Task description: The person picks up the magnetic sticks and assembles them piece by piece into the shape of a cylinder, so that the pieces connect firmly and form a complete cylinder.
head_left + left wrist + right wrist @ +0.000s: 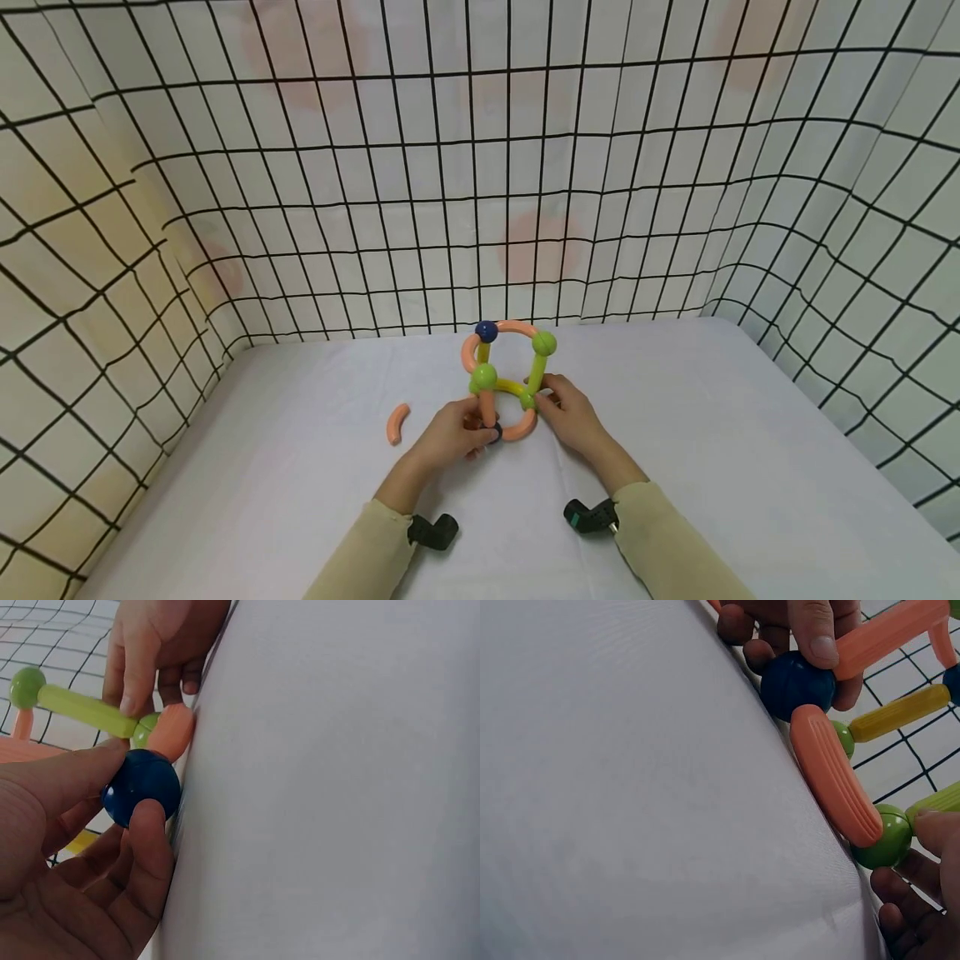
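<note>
A toy frame of balls and rods stands on the table between both hands. My left hand (450, 433) pinches its dark blue ball (141, 787) at the near bottom corner, beside an upright orange rod (487, 408). My right hand (573, 414) grips the lower end of the lime rod (537, 372), where it meets a green ball (885, 838). A curved orange piece (832, 776) links these two lower balls. Up top sit another navy ball (487, 332) and green balls, joined by curved orange pieces. A curved yellow piece (510, 387) spans the lower back.
One loose curved orange piece (397, 424) lies on the white tabletop (300, 500), left of my left hand. Black grid netting (420, 200) over white sheets encloses the back and sides. Each wrist bears a small black camera (433, 532).
</note>
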`<state>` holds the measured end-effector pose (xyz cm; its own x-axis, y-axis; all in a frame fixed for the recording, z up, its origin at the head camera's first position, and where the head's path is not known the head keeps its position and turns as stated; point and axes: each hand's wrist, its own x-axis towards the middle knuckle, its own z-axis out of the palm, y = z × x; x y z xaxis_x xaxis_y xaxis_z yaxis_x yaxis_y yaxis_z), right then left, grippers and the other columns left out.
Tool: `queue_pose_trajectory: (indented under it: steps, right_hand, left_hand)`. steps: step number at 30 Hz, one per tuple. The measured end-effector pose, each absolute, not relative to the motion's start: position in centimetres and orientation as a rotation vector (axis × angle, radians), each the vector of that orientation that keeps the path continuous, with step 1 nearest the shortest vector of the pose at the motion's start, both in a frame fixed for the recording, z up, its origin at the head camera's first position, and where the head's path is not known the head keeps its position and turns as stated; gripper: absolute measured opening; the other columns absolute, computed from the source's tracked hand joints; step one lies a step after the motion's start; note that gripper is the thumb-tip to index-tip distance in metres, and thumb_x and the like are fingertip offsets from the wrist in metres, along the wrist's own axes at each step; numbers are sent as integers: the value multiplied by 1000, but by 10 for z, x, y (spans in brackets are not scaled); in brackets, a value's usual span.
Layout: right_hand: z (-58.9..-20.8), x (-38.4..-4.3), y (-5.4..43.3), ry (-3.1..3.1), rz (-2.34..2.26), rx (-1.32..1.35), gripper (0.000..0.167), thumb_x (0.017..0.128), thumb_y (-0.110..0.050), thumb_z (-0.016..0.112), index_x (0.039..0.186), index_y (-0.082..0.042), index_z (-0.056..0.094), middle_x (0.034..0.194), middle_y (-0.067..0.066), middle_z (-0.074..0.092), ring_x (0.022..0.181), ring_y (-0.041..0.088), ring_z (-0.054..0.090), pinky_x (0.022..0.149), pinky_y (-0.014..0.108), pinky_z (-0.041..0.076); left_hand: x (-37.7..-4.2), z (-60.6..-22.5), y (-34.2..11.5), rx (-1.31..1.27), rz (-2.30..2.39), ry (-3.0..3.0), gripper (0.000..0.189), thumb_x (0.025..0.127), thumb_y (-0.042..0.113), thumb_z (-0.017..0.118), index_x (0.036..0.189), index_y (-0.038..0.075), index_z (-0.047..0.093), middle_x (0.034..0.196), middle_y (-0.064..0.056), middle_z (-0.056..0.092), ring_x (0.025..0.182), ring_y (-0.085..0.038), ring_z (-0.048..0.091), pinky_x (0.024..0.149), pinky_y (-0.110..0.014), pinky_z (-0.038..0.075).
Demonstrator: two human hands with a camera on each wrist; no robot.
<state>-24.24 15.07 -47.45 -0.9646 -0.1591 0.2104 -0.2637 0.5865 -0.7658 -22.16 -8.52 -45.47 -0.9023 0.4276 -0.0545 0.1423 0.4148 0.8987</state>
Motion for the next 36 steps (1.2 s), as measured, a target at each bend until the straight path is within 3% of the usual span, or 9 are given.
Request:
queue_pose_trajectory:
  steps: [9, 16, 30, 36]
  right_hand:
    - [-474, -241, 151, -2672, 1234, 419, 23, 101, -18, 59, 123, -12, 65, 121, 10, 63, 98, 24, 64, 85, 38, 51]
    - [-473, -240, 151, -2672, 1107, 458, 19, 99, -19, 61, 114, -8, 65, 106, 10, 62, 88, 19, 59, 77, 33, 49]
    - [-472, -238, 148, -2719, 1031, 463, 20, 99, -24, 63, 112, -9, 66, 101, 5, 59, 79, 12, 51, 69, 25, 43]
    - [-473, -238, 149, -2711, 982, 484, 20, 97, -24, 65, 110, -9, 66, 96, 4, 58, 76, 10, 49, 65, 24, 41]
  left_hand:
    - [-224, -454, -92, 454, 1461, 2472, 19, 92, 17, 72, 108, 11, 64, 87, -4, 63, 60, -13, 58, 56, -27, 49]
    - [-226, -455, -97, 365, 1485, 2508, 20, 91, 19, 73, 109, 16, 64, 94, -3, 63, 67, -13, 60, 59, -27, 51]
    - [-228, -454, -99, 279, 1547, 2591, 26, 91, 14, 72, 117, 11, 66, 109, -9, 68, 59, -14, 60, 56, -27, 50]
    - [-228, -457, -100, 214, 1592, 2605, 28, 91, 13, 73, 118, 9, 65, 117, -10, 63, 64, -15, 63, 59, -28, 54]
